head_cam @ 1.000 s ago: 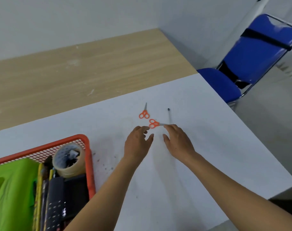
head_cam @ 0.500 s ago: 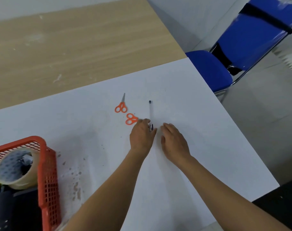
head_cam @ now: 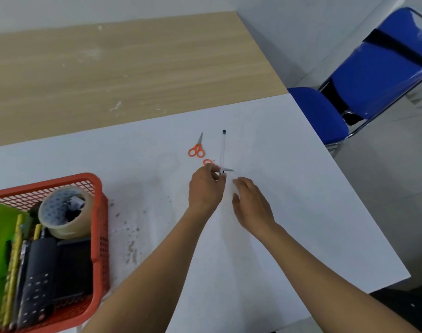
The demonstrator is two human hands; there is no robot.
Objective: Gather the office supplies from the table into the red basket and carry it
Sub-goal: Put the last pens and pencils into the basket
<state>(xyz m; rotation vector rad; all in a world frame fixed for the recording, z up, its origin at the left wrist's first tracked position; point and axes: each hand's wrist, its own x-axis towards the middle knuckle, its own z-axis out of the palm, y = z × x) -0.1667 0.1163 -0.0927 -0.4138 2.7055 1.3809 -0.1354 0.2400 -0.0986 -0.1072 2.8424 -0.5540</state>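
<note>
The left hand pinched the near end of the pen; the right hand lay relaxed and empty beside it. The pen appeared light, stiff and slick, so a firm pinch on the barrel was advised.

Light even, diffuse, moderately bright. White matte tabletop reads flat; only faint soft shadows left of the grip and beneath the forearms. Left hand pinching the thin clear plastic pen: outlines slightly soft. Far right of the grip, blue padded folding chair smeared, glossy highlights on its back. Table edges bow with wide-angle distortion.
</note>
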